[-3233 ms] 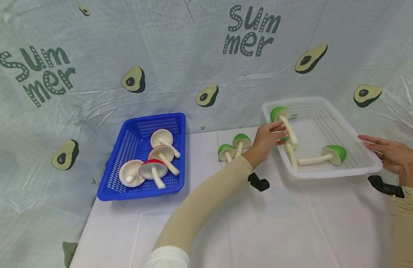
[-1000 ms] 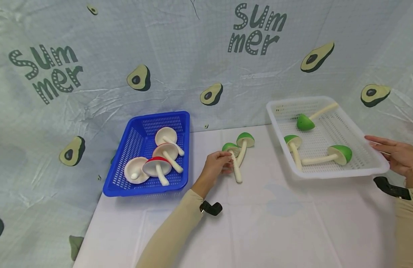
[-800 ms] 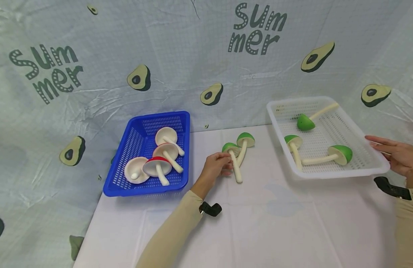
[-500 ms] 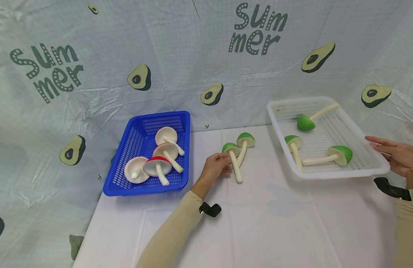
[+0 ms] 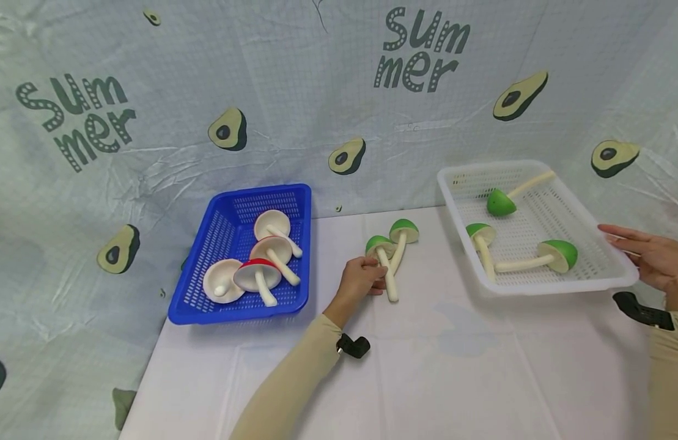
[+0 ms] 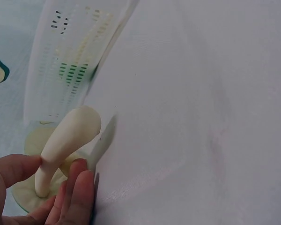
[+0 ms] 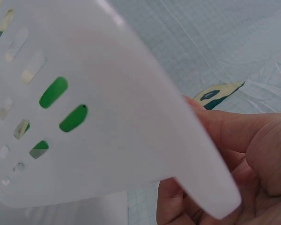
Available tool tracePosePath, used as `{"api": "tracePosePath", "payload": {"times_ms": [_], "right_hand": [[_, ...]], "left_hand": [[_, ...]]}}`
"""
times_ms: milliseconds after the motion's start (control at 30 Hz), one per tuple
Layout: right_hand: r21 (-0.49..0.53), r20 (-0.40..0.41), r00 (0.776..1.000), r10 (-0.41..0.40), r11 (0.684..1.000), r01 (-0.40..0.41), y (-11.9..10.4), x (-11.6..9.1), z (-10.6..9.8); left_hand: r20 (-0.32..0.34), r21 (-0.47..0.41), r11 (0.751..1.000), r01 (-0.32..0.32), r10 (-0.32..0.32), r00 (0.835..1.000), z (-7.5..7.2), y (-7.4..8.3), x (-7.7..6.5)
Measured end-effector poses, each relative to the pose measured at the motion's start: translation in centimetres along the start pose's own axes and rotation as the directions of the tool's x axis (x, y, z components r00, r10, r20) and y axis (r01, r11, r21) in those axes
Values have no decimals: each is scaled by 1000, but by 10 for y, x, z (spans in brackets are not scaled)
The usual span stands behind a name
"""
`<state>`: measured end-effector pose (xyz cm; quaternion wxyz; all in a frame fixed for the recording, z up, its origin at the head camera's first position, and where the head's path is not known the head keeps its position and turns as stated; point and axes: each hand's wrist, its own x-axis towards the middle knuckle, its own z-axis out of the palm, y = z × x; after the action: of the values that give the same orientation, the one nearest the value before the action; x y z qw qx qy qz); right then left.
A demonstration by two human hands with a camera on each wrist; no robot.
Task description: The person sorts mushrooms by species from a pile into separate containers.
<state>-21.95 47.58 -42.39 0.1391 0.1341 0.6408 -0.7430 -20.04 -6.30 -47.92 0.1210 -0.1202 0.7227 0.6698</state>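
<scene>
My left hand [image 5: 362,278] pinches the stem of a green-capped toy mushroom [image 5: 390,278] on the white table. In the left wrist view, the thumb [image 6: 18,168] meets one side of the pale stem [image 6: 70,131] and the fingers lie on the other. A second green-capped mushroom [image 5: 405,231] lies just behind, its stem crossing behind the first. At the right, my right hand [image 5: 649,253] is against the outer right rim of a white basket [image 5: 548,287], fingers loosely extended. Three green-capped mushrooms, one with its cap [image 5: 559,255] to the right, lie in that basket.
A blue basket [image 5: 234,316] at the left holds several red-capped toy mushrooms [image 5: 257,276], mostly with pale undersides up. Behind the table hangs a pale curtain [image 5: 294,79] printed with avocados and lettering.
Since the oldest frame, a mushroom my left hand held landed in the white basket's far part. The left hand went left to the two table mushrooms, then shifted slightly right onto the nearer stem.
</scene>
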Motion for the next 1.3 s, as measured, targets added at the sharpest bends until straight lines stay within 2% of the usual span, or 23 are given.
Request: {"api": "tracePosePath", "payload": {"times_ms": [267, 533, 667, 933, 1300], "right_hand": [[-11, -4, 1000, 4, 1000, -4, 0, 0, 0], [-32, 3, 1000, 1, 1000, -1, 1, 1, -1], [-16, 11, 1000, -1, 1000, 1, 1, 1, -1], [-2, 14, 1000, 7, 1000, -7, -1, -1, 1], [-7, 20, 1000, 9, 1000, -9, -3, -2, 2]], "left_hand": [[7, -8, 1000, -8, 8, 1000, 4, 2, -1], [18, -59, 998, -4, 5, 1000, -2, 3, 2], [10, -91, 996, -21, 22, 1000, -6, 7, 2], [-3, -96, 994, -60, 59, 998, -11, 19, 4], [-4, -121, 990, -66, 66, 998, -15, 16, 11]]}}
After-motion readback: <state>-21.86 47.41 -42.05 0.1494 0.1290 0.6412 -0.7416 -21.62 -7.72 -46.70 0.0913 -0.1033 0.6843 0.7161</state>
